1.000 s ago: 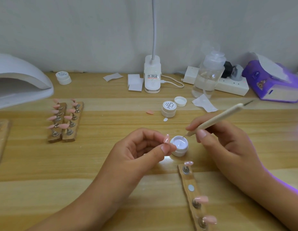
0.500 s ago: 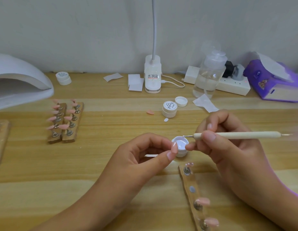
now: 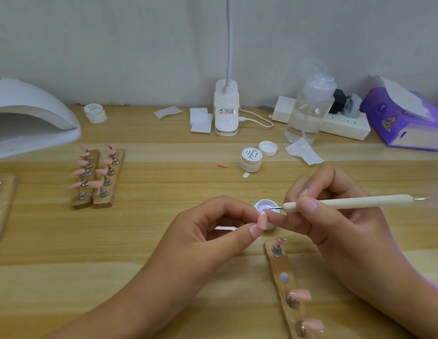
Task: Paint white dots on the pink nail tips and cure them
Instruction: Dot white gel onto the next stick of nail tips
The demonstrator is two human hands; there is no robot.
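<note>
My left hand [image 3: 213, 231] pinches a pink nail tip [image 3: 262, 220] upright between thumb and fingers, just in front of an open white paint pot [image 3: 265, 206]. My right hand [image 3: 335, 216] grips a cream dotting pen [image 3: 347, 201], lying almost level, its metal point touching the top of that tip, where white dots show. A wooden holder strip [image 3: 284, 287] with pink tips on metal studs lies below my hands. Two more wooden holders [image 3: 97, 178] full of pink tips sit at the left. The white curing lamp [image 3: 29, 118] stands at the far left.
A closed paint jar [image 3: 251, 159], a loose lid [image 3: 268, 148] and a stray pink tip [image 3: 223, 164] lie mid-table. Behind stand a desk lamp base [image 3: 226, 111], a pump bottle [image 3: 309, 108], a power strip [image 3: 345, 126], a purple tissue pack [image 3: 406, 121] and another jar [image 3: 95, 113].
My right hand swung the pen from dipping in the pot to lying level, then brought its point onto the nail tip. My left hand turned the tip upright beside the pot.
</note>
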